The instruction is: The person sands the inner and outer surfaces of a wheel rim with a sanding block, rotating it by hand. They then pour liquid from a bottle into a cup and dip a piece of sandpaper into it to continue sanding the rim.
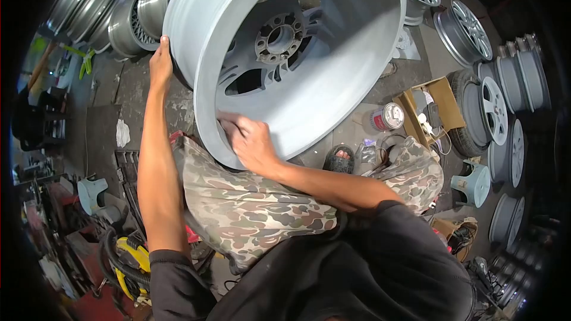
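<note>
Currently, the grey wheel rim [348, 77] rests tilted on the camouflage lap [250, 211], barrel open toward the person. The left hand [159, 62] grips its outer left edge, fingers curled behind. The right hand [253, 142], nearer, presses closed fingers against the lower inner lip.

Quick tally: one big grey rim [333, 83], two hands (left hand [160, 62], right hand [253, 142]), one paint tin [388, 117], one cardboard box [449, 104], two plastic stools [92, 193] [473, 184], ten-plus spare rims [464, 30].

Wheel rim [357, 71] blocking ahead, tin can [388, 116] and cardboard box [446, 98] crowding right, open floor [128, 92] at left
</note>
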Demonstrator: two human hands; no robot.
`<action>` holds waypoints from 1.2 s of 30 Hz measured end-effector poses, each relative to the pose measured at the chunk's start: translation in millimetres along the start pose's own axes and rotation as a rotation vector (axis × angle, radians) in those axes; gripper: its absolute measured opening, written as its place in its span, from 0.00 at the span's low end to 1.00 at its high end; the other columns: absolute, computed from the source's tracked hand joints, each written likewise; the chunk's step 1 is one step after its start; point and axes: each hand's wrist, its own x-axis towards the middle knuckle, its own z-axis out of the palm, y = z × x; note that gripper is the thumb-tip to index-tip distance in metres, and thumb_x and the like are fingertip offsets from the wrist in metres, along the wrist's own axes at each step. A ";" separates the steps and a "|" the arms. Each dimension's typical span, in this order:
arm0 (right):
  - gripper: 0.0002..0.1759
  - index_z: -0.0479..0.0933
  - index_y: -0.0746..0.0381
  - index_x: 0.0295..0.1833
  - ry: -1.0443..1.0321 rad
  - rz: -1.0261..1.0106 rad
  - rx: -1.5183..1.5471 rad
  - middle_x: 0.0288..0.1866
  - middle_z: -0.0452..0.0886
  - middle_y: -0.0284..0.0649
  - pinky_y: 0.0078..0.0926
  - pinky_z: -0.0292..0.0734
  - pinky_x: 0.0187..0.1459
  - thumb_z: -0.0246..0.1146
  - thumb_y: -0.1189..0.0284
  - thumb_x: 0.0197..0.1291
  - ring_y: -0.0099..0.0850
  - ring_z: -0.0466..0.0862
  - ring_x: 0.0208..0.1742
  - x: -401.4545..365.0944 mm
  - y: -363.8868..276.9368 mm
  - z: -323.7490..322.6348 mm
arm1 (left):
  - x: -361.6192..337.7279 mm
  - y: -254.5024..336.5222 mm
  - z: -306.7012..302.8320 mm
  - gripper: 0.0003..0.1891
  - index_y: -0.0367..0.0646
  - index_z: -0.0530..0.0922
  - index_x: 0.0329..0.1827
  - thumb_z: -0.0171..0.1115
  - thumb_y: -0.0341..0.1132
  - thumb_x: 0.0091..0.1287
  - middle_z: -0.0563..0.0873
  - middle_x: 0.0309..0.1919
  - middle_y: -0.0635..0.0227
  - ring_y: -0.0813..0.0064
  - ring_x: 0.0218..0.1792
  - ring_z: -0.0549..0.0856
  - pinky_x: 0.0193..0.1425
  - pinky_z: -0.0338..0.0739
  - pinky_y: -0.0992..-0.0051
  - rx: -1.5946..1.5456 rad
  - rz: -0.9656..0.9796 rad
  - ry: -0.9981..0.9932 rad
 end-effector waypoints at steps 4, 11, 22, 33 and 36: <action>0.21 0.78 0.65 0.67 -0.193 -0.582 -0.849 0.66 0.82 0.54 0.42 0.75 0.72 0.55 0.78 0.71 0.47 0.82 0.68 33.0 228.5 -115.0 | 0.5 2.4 -1.6 0.41 0.28 0.77 0.70 0.50 0.64 0.78 0.83 0.65 0.45 0.61 0.66 0.82 0.72 0.71 0.66 0.026 0.008 0.001; 0.20 0.84 0.63 0.53 0.099 -0.255 -0.926 0.51 0.88 0.53 0.44 0.85 0.53 0.55 0.84 0.58 0.49 0.89 0.48 96.7 227.2 -148.2 | -8.1 8.9 1.5 0.41 0.27 0.79 0.65 0.49 0.65 0.79 0.86 0.60 0.45 0.58 0.63 0.84 0.70 0.72 0.65 0.159 0.092 0.057; 0.18 0.80 0.62 0.62 -0.278 -0.024 -0.774 0.47 0.89 0.48 0.34 0.85 0.52 0.58 0.80 0.68 0.36 0.89 0.47 83.0 71.3 -254.2 | -1.2 2.8 -9.6 0.41 0.28 0.74 0.72 0.48 0.63 0.80 0.81 0.68 0.47 0.60 0.70 0.78 0.76 0.67 0.67 0.041 -0.002 -0.045; 0.20 0.87 0.67 0.42 0.456 0.214 -0.641 0.31 0.88 0.40 0.30 0.80 0.42 0.69 0.57 0.66 0.28 0.86 0.35 55.4 95.7 -421.4 | 6.3 83.4 12.9 0.40 0.25 0.81 0.63 0.56 0.63 0.77 0.88 0.56 0.52 0.69 0.57 0.85 0.66 0.74 0.72 -0.034 0.117 0.005; 0.33 0.87 0.70 0.40 0.411 0.360 -0.718 0.33 0.88 0.44 0.33 0.80 0.44 0.76 0.45 0.57 0.31 0.85 0.37 74.0 96.6 -390.9 | 17.3 96.8 21.6 0.44 0.23 0.83 0.58 0.57 0.68 0.73 0.89 0.49 0.48 0.66 0.54 0.86 0.64 0.76 0.69 0.057 0.081 0.028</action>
